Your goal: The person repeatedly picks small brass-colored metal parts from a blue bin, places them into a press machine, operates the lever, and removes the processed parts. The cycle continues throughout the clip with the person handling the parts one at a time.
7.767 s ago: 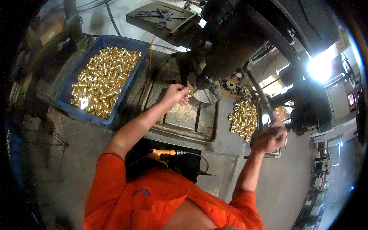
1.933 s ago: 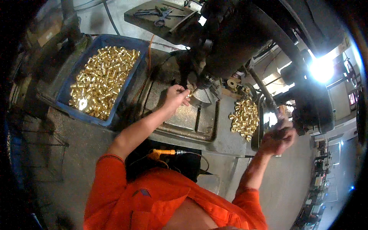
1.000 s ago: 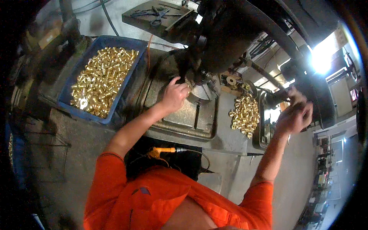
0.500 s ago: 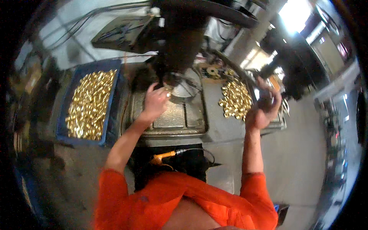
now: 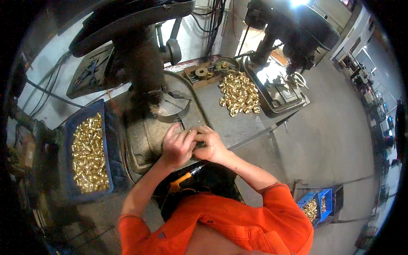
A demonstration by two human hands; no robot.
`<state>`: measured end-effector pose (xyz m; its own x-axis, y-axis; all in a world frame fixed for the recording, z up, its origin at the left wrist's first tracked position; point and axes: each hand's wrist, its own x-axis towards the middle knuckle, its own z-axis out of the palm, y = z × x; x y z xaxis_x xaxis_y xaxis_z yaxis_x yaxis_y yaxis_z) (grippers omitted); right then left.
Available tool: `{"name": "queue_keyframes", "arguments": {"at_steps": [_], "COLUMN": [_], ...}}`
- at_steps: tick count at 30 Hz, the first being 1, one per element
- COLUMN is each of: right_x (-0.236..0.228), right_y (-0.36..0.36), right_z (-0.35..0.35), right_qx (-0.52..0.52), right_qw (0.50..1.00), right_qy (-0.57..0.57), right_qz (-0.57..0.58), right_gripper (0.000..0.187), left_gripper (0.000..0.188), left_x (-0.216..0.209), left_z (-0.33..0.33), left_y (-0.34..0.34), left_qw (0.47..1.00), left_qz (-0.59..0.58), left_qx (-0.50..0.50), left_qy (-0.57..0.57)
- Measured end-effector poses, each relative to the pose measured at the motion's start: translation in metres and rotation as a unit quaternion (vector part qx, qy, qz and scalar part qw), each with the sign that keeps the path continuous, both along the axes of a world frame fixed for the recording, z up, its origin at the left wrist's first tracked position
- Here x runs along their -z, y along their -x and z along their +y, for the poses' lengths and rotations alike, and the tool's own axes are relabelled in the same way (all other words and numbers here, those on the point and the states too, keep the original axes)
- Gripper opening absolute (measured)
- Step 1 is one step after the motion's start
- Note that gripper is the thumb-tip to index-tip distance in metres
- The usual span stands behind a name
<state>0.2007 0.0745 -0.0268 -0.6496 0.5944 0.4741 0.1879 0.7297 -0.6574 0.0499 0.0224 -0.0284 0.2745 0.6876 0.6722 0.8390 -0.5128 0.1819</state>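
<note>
Meeting over one small part, left hand [image 5: 177, 144], right hand [image 5: 210, 143]; two drill presses [image 5: 140, 63].

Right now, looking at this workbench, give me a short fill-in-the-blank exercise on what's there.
1. The left hand and right hand meet at the front edge of the drill press table, their fingers ____ each other.
2. The blue bin of brass parts sits on the person's ____ side.
3. The loose pile of brass parts lies on the ____.

Missing words: touching; left; bench
</note>
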Motion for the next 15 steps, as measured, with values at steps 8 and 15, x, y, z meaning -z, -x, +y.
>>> {"name": "queue_keyframes", "arguments": {"at_steps": [8,15], "right_x": [0.040,0.077], "right_y": [-0.080,-0.166], "right_z": [0.118,0.230], "right_qx": [0.166,0.432], "right_qw": [0.972,0.869], "right_qy": [0.164,0.038], "right_qz": [-0.011,-0.238], "right_gripper": [0.030,0.045], "left_gripper": [0.034,0.031], "left_x": [-0.023,-0.031], "left_z": [-0.037,-0.134], "left_y": [0.065,0.185], "left_qw": [0.995,0.854], "left_qz": [-0.001,-0.301], "left_qx": [-0.089,-0.412], "left_qy": [0.037,0.104]}}
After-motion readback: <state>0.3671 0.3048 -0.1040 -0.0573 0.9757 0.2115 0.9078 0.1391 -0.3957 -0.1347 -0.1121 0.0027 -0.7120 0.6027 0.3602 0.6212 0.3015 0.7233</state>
